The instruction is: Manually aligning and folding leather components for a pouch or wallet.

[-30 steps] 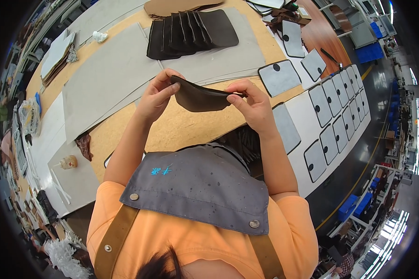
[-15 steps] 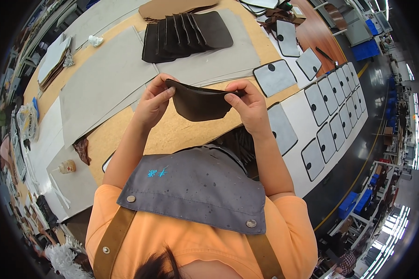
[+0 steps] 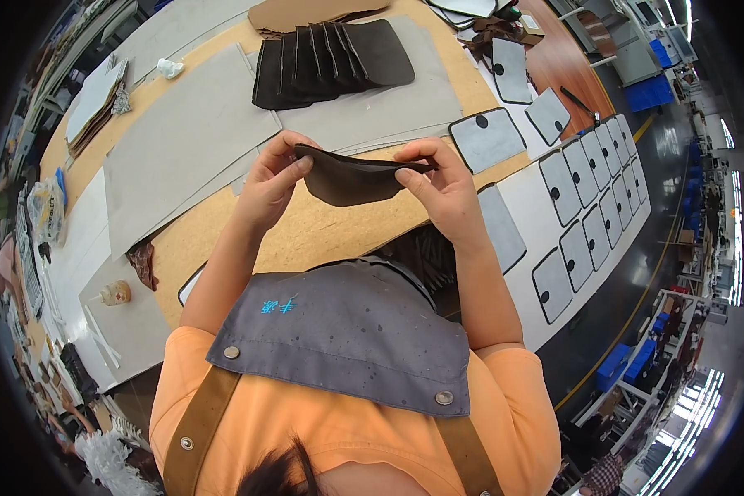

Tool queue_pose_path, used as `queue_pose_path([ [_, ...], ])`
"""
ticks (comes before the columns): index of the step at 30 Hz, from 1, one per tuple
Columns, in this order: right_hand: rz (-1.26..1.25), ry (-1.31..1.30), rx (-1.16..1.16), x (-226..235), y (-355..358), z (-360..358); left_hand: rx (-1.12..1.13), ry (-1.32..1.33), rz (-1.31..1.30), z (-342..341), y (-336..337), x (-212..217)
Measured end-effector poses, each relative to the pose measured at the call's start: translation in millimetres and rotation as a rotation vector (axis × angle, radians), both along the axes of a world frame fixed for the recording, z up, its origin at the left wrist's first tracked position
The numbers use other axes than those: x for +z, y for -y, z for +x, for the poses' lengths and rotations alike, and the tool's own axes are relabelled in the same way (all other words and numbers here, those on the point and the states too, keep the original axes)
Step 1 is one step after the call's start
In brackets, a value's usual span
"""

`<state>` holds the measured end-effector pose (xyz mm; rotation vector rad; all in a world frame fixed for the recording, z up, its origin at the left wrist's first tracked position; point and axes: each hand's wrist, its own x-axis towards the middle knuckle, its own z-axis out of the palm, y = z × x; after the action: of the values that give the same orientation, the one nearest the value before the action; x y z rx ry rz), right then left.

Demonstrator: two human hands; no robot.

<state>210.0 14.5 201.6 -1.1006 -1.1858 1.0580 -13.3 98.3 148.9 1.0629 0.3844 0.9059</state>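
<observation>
Head view: a dark leather piece point(image 3: 351, 178) is held up above the workbench point(image 3: 306, 240), pinched at its left end by the left hand point(image 3: 269, 186) and at its right end by the right hand point(image 3: 442, 186). Both grips are closed on it, thumbs on top. Its long axis runs hand to hand, slightly bowed, so neither hand is nearer. A fanned stack of dark leather pieces point(image 3: 331, 62) is laid further back, with grey panels point(image 3: 579, 198) lined up to the right.
</observation>
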Motion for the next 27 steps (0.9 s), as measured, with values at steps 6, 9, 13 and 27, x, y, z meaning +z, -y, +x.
queue_pose_path([
  [6,0.007,0.037,-0.021,-7,1,3,0.031,-0.077,0.037,3,6,7],
  [9,0.072,0.026,-0.053,-10,0,3,0.05,-0.207,0.125,5,12,18],
  [13,0.099,0.026,-0.037,-9,1,3,0.154,-0.375,0.434,15,15,35],
  [27,0.162,0.144,-0.059,-4,3,2,0.3,-0.598,0.688,20,20,57],
])
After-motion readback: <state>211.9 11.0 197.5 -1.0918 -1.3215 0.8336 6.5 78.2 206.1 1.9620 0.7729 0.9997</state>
